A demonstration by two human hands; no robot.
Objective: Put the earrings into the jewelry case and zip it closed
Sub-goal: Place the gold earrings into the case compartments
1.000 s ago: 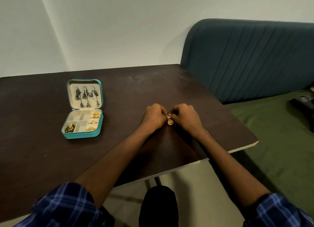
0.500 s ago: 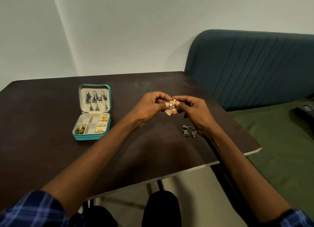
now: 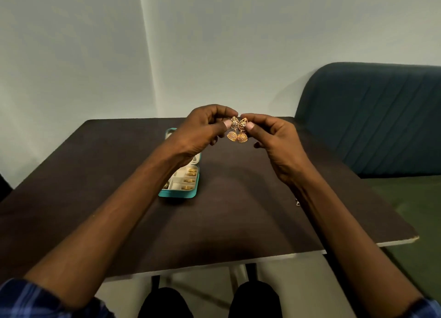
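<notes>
I held both hands up above the worktop, close together in front of me. My left hand pinched one gold earring by its top between thumb and forefinger, the grip clamped on it, and my right hand pinched the second gold earring the same way. The two earrings hung side by side, their leaf-shaped tops nearly touching and their round, domed drops dangling below, just beside each other. My other fingers were curled loosely behind the pinch.

The jewelry case lay open on the worktop below and behind my left wrist, which hid much of it. It was teal outside with a pale lining; I could see small compartments in its base, three of them along the right side holding gold pieces. A darker item sat in a left compartment, perhaps another earring, though my arm covered most of it. The lid stood open on the far side, only its edge showing past my hand.

A small pale object peeked out by my right forearm, too hidden to name. A dark blue padded seat back stood to the right of the worktop.
</notes>
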